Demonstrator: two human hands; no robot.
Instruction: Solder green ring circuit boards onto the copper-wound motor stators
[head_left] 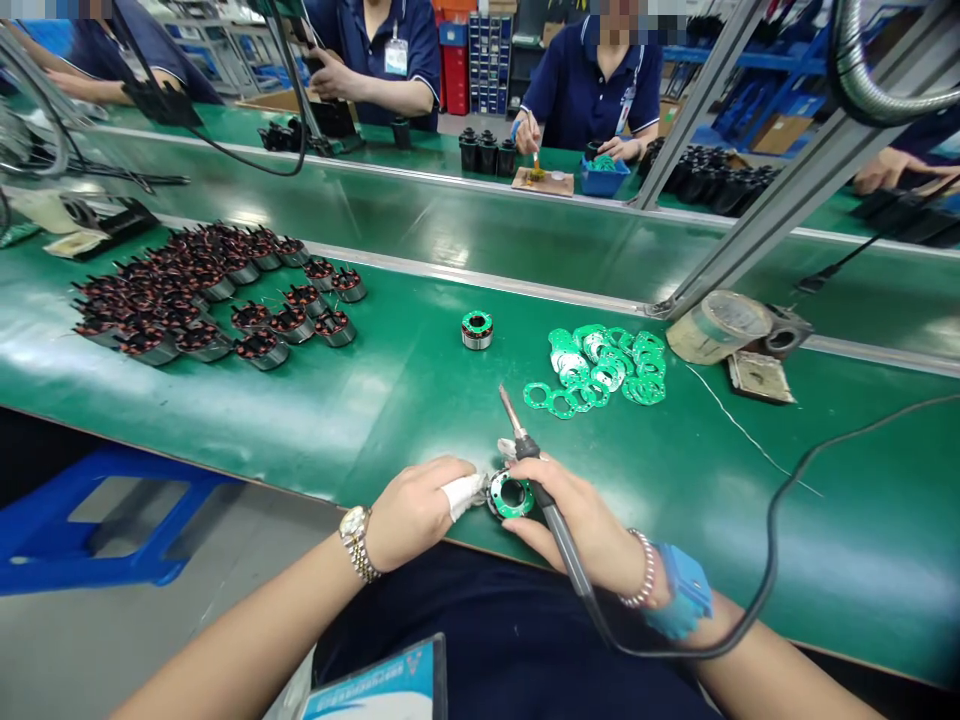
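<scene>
Near the front edge of the bench, a motor stator topped with a green ring-shaped circuit board (501, 503) sits between my hands. My left hand (416, 508), with white wrapping on a finger, is closed at the stator's left side. My right hand (589, 515) grips a soldering iron (553, 525), its tip pointing up and away over the bench. Thumb and fingers of that same hand also touch the stator's right side. Another stator with a green board (477, 332) stands farther back. Loose green ring boards (606, 370) lie in a pile to the right.
Many bare stators (187, 285) crowd the left of the green bench (390, 400). At right stand a round tub (716, 325) and a small square tray (760, 377). The iron's cable (780, 510) loops over my right forearm. Co-workers sit beyond the metal frame (705, 240).
</scene>
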